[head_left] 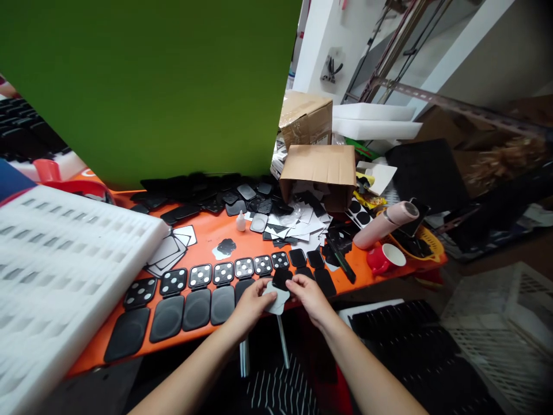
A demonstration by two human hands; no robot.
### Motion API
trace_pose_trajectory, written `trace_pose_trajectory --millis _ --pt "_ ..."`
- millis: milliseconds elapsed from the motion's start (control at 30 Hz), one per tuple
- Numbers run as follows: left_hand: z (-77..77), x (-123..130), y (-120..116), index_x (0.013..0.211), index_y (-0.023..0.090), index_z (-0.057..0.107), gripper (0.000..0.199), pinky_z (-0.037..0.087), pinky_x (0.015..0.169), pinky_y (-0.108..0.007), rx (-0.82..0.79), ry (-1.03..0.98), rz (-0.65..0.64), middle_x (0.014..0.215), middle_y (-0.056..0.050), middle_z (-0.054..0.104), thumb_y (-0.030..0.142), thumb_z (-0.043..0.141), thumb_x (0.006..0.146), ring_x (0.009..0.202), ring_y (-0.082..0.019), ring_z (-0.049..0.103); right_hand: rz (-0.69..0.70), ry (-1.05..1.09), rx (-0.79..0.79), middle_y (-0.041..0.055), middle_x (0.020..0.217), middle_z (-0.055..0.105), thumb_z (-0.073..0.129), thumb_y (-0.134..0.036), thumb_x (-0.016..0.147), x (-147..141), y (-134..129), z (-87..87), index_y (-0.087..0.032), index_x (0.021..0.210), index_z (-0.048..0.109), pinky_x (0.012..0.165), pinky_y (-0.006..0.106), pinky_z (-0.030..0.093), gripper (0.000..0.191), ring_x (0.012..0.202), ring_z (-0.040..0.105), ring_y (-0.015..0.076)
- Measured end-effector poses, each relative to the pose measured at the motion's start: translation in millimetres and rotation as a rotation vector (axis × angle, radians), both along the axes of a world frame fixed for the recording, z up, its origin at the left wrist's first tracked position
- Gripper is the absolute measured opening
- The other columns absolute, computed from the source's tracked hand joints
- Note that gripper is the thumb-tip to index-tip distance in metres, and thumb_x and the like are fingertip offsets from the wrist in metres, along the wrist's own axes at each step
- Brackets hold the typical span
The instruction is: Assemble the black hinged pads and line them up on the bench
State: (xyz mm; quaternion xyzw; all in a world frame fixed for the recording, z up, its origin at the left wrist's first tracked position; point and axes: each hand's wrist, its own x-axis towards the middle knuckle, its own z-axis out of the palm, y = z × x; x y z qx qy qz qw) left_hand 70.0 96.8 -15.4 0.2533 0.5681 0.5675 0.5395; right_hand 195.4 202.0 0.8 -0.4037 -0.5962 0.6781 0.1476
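Observation:
My left hand (256, 301) pinches a pale grey-white sheet with scalloped edges (276, 302) between thumb and fingers. A small black rounded-square piece (282, 278) overlaps the sheet's upper part, and my right hand (307, 294) grips its right edge with the fingertips. Whether the two are still stuck together I cannot tell. Just beyond my hands lies a row of black hinged two-panel cases (197, 308) along the table's front. Several of their upper panels carry white round dots (244, 267); those on the right are plain black (298, 257).
On the orange table (207, 233) are a small white dropper bottle (241, 221), piled cards (302, 223), a cardboard box (317, 164), a pink flask (384, 225) and a red mug (386, 259). White slotted foam (64, 276) covers the left; a green panel (164, 86) stands behind.

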Motion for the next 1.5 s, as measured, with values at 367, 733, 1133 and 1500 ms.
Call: trace_pose_trajectory --millis 367,733,1133,1500 --pt "-1.2 9.7 31.4 0.077 0.019 0.058 0.013 0.037 0.084 -0.030 -0.056 0.598 -0.191 0.109 -0.008 0.059 0.026 0.048 0.073 0.098 -0.022 0.053 0.256 -0.259 0.569 -0.0030 0.059 0.050 0.050 -0.038 0.071 -33.1 86.0 -19.3 -0.017 0.062 0.051 0.056 0.022 0.034 0.023 0.057 0.045 0.0112" --pt "-6.8 13.3 32.1 0.077 0.018 0.057 0.012 0.034 0.091 -0.026 -0.039 0.765 -0.276 0.131 -0.008 0.041 0.019 0.045 0.075 0.115 -0.020 0.043 0.392 -0.411 0.743 -0.0026 0.054 0.048 0.046 -0.034 0.075 -48.2 89.2 -32.9 -0.018 0.058 0.053 0.053 0.022 0.026 0.024 0.054 0.041 0.0115" --pt "-7.2 11.5 32.4 0.081 0.018 0.059 0.014 0.035 0.092 -0.028 -0.026 0.750 -0.258 0.132 -0.007 0.039 0.018 0.045 0.075 0.115 -0.021 0.043 0.393 -0.436 0.811 -0.0022 0.058 0.050 0.045 -0.034 0.076 -48.1 84.9 -29.6 -0.018 0.059 0.052 0.054 0.021 0.028 0.025 0.058 0.044 0.0121" --pt "-8.9 12.4 32.7 0.082 0.019 0.059 0.015 0.033 0.095 -0.029 -0.008 0.729 -0.228 0.128 -0.008 0.045 0.016 0.047 0.074 0.117 -0.021 0.041 0.364 -0.455 0.823 -0.0011 0.061 0.054 0.044 -0.034 0.078 -46.4 80.2 -28.1 -0.019 0.062 0.054 0.056 0.021 0.030 0.025 0.060 0.047 0.0128"
